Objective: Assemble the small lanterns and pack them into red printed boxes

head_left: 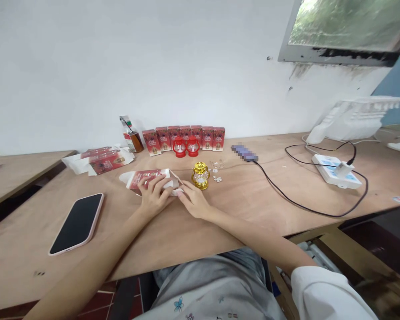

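A red-and-white cardboard box (138,179), lying on its side with end flaps out, is between my hands near the table's middle. My left hand (154,194) has its fingers over the box and grips it. At the box's right end, my right hand (194,200) pinches a white flap between thumb and fingers. Just right of that hand stands a small gold lantern (200,176) with a clear body. Small white discs (217,179) lie beside the lantern. Behind it are two red lanterns (179,148), side by side.
Several red boxes (152,142) stand in a row by the wall. Flattened cartons (103,161) and a bottle (133,140) are at back left. A phone (77,223) lies left. To the right are a cabled phone (244,153), a power strip (336,171) and a white moulded object (350,120).
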Tool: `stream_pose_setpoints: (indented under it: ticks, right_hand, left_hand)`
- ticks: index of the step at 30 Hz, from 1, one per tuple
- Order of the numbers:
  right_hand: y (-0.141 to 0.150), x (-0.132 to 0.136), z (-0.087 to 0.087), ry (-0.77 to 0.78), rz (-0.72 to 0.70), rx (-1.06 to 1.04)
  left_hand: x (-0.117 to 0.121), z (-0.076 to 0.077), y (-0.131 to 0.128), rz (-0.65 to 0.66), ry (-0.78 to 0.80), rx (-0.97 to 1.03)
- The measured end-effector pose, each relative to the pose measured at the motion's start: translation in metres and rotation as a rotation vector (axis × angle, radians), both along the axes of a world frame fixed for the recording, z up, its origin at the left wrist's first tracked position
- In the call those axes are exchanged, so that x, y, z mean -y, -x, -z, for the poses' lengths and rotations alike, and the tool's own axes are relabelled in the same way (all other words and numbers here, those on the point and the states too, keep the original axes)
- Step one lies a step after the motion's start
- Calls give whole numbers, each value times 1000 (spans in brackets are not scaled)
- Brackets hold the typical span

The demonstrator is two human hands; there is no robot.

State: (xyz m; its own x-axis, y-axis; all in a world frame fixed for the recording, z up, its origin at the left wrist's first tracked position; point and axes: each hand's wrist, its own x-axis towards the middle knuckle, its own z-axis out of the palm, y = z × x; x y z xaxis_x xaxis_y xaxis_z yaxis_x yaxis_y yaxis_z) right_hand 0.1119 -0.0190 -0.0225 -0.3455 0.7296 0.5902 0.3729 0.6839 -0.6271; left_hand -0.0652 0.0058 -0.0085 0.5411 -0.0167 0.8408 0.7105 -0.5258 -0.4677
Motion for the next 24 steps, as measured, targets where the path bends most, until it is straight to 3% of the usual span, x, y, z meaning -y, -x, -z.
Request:
stream_pose_setpoints:
  ticks: [4,8,11,20,24]
  right_hand:
    - [-4,-2,-1,221,-137,-267]
    - [-5,-12,7,345,-49,-405]
    - [-7,-16,9,303,23,-397]
    - [-9,-16,12,1,9,-180]
    - [-11,-15,12,-15,20,-46]
  left_hand:
    - [7,-4,-4,42,12,-136]
    - [10,-5,-9,8,64,-171]
    - [12,-5,-14,-35,90,-155]
    - [13,-3,-20,-148,60,-202]
    - [9,1,-14,-129,23,-240]
